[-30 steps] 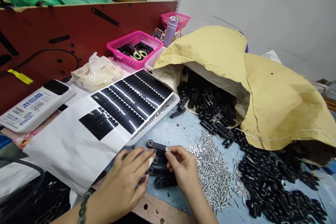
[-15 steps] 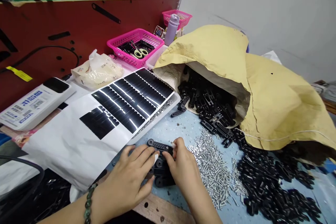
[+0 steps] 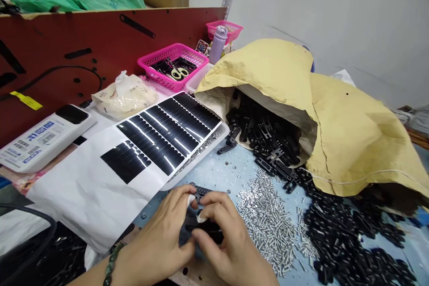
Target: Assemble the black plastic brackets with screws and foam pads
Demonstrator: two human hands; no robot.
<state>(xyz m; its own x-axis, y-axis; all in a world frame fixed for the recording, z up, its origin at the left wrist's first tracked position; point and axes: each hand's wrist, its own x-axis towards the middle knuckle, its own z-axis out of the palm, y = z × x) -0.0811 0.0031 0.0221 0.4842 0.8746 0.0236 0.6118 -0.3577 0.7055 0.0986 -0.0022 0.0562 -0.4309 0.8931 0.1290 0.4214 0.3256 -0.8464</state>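
Low in the middle of the head view, my left hand [image 3: 164, 234] and my right hand [image 3: 233, 237] meet around dark plastic parts. Fingers and thumb of each are curled onto a black plastic part [image 3: 208, 229], mostly hidden by them. White wrapping shows on fingertips of both hands. Just beyond my fingers lies a black perforated plastic arm [image 3: 202, 191]. To the right of my right hand spreads a heap of silver rivet-like pins [image 3: 273, 228], with small metal rings [image 3: 250, 196] at its near-left side.
Black plastic pieces [image 3: 338, 232] are piled at right, and more spill from a yellow sack [image 3: 261, 60]. A sheet of black stickers [image 3: 157, 136] overlaps a white tray [image 3: 223, 133]. Behind stand a pink basket [image 3: 156, 78], a purple bottle [image 3: 218, 44] and a red board [image 3: 110, 40].
My right hand has turned and curled lower over the dark parts, its fingers closing toward the left hand. The left fingers have drawn in. The view has tilted slightly.
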